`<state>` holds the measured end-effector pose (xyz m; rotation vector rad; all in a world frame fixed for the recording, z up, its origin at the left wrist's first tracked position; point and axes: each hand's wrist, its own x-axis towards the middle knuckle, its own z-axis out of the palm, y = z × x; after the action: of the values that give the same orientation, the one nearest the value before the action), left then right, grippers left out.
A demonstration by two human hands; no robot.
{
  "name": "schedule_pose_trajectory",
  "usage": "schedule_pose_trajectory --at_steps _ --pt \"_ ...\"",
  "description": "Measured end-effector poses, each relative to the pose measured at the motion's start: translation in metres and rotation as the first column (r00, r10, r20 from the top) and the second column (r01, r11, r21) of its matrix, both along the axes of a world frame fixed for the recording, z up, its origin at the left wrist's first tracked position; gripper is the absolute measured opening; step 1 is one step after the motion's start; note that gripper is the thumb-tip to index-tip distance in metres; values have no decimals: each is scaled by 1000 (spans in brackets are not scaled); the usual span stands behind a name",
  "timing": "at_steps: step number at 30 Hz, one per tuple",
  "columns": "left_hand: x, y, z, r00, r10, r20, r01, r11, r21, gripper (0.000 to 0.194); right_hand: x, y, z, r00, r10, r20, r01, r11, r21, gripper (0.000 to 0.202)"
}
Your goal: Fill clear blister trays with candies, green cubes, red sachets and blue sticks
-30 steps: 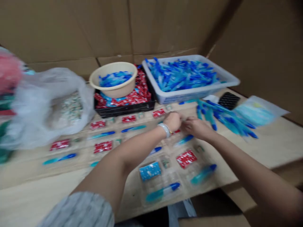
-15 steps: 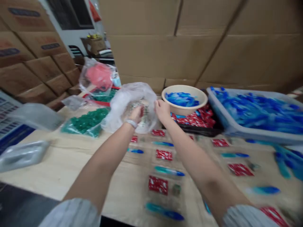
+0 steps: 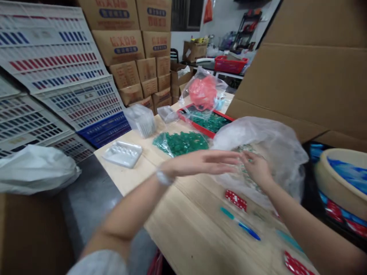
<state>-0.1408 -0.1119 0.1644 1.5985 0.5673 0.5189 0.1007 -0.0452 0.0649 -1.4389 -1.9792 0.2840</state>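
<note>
My left hand (image 3: 205, 162) is stretched out flat over the table, its fingers apart and reaching toward the white plastic bag (image 3: 281, 152). My right hand (image 3: 256, 168) is over the bag's opening with its fingers drawn together; anything between them is too small to make out. Small greenish-white packets show inside the bag. In front of it on the wooden table (image 3: 189, 214) lie a red spotted packet (image 3: 236, 200) and a blue-and-teal stick-shaped packet (image 3: 249, 230). A clear bag of green packets (image 3: 183, 143) lies behind my left hand.
Further back are a red tray (image 3: 210, 133) and a bag with pink contents (image 3: 203, 91). Clear plastic packs (image 3: 122, 154) sit near the left edge. A cream bowl (image 3: 341, 187) stands at right. Crates (image 3: 86, 101) and cartons (image 3: 123, 47) are stacked behind.
The view has swung left. My left hand has come out of the white bag and opened. My right hand has moved from the bag's rim to over its opening.
</note>
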Motion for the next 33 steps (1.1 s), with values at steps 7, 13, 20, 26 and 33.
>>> schedule_pose_trajectory --at_steps 7,13,20,26,33 --pt "-293 -16 -75 79 524 -848 -33 851 523 108 -202 -41 14 756 619 213 -599 785 -158 57" --pt "-269 -43 -107 117 662 -740 -3 745 667 93 -303 -58 -18 553 760 341 -721 642 -260 67" --pt "-199 -72 -106 178 600 -780 43 787 615 85 -235 -61 -33 511 774 373 -746 615 -254 46" --pt "-189 -50 -92 173 472 -865 41 874 485 73 -224 -44 -28 460 832 312 -774 547 -319 34" --pt "-170 -57 -93 192 477 -857 40 869 493 69 -204 -35 -11 408 821 400 -707 561 -431 25"
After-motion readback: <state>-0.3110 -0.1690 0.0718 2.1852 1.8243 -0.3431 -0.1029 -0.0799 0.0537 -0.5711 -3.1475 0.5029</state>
